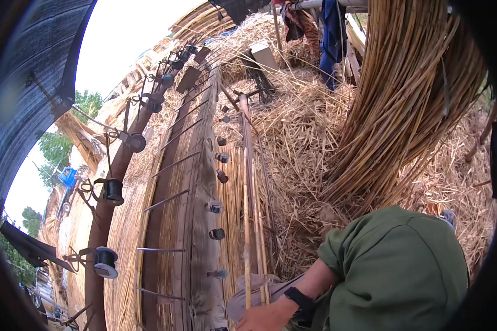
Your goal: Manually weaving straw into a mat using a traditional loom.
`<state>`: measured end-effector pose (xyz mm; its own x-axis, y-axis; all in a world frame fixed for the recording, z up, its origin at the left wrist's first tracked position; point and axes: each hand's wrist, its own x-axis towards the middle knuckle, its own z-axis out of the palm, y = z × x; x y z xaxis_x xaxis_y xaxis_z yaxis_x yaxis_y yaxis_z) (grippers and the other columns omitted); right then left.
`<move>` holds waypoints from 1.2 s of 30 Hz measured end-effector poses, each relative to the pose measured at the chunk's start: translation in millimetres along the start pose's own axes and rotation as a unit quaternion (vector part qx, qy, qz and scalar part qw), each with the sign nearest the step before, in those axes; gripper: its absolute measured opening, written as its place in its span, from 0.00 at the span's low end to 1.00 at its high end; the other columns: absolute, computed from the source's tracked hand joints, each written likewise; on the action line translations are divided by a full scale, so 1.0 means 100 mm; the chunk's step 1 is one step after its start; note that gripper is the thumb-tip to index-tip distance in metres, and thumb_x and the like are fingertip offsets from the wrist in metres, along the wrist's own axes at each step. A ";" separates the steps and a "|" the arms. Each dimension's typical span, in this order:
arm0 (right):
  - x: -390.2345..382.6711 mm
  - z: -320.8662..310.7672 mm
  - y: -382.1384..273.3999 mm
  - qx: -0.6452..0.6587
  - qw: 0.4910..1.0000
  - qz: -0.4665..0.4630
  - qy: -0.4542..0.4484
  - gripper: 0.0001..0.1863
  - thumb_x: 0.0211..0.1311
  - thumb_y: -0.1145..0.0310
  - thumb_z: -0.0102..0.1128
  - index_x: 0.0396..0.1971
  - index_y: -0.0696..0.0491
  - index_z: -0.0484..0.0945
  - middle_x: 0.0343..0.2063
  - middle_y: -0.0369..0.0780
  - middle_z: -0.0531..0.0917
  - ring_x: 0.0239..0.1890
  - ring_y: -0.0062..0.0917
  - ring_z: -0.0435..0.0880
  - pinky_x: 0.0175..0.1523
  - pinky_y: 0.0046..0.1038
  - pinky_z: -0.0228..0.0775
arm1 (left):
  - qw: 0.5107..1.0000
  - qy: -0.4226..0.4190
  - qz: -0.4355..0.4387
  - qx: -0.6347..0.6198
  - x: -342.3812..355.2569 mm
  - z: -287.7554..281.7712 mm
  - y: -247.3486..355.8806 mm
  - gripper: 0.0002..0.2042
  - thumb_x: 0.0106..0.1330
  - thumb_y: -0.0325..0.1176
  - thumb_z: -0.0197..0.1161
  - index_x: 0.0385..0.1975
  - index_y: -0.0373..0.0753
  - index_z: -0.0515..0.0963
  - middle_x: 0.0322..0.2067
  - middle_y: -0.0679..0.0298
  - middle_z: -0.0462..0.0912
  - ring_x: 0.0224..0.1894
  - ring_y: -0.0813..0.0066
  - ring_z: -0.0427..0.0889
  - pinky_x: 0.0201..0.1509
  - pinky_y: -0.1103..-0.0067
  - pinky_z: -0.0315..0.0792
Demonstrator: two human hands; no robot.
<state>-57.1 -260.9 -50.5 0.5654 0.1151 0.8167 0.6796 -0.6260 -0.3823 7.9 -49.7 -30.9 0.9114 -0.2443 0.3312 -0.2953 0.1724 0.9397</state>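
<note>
Left hand (265, 319) closed around three long dry yellow reeds (247, 220) beside the rough wooden loom frame (201, 182); four black thread spools (106, 260) visible; right hand out of view.

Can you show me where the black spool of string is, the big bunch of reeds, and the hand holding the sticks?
black spool (114, 190), head view, on its dark wound side.
bunch of reeds (408, 105), head view, on the middle of the hanging stalks.
hand (265, 317), head view, on the back of the hand by the reed sticks (247, 231).
</note>
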 end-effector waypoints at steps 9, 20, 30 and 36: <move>-0.10 -0.66 0.54 -0.079 0.990 0.030 -0.113 0.12 0.58 0.60 0.58 0.35 0.53 0.74 0.32 0.39 0.76 0.39 0.35 0.76 0.41 0.35 0.70 | 0.999 -0.001 0.022 -0.024 -0.06 -0.15 0.00 0.18 0.68 0.33 0.52 0.55 0.32 0.68 0.51 0.48 0.73 0.40 0.60 0.75 0.45 0.73 0.69; 0.62 -1.69 1.00 -0.389 0.920 -0.039 -0.013 0.11 0.53 0.57 0.62 0.30 0.47 0.76 0.29 0.31 0.75 0.43 0.26 0.72 0.47 0.33 0.64 | 0.996 0.001 0.089 -0.004 -0.11 -0.46 0.24 0.14 0.67 0.27 0.52 0.51 0.30 0.69 0.50 0.48 0.73 0.37 0.60 0.73 0.41 0.71 0.69; 0.88 -0.66 0.78 -0.261 0.957 -0.126 -0.037 0.11 0.58 0.59 0.58 0.26 0.50 0.73 0.25 0.33 0.73 0.34 0.27 0.73 0.41 0.31 0.63 | 0.948 -0.032 0.108 0.297 0.09 0.41 0.53 0.08 0.63 0.16 0.53 0.41 0.27 0.70 0.52 0.46 0.74 0.48 0.56 0.77 0.42 0.71 0.73; 1.03 -0.91 0.96 -0.240 0.962 -0.069 -0.110 0.11 0.48 0.64 0.64 0.31 0.48 0.75 0.25 0.33 0.73 0.35 0.27 0.76 0.42 0.29 0.67 | 0.992 0.056 -0.029 -0.109 0.02 0.15 0.35 0.10 0.66 0.28 0.54 0.45 0.33 0.71 0.49 0.48 0.74 0.30 0.70 0.77 0.38 0.75 0.75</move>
<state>23.6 -379.7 36.1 0.6063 0.3490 0.7145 0.4906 -0.8713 0.0092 -4.6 -58.3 3.5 0.9547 -0.1536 0.2547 -0.1844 0.3664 0.9120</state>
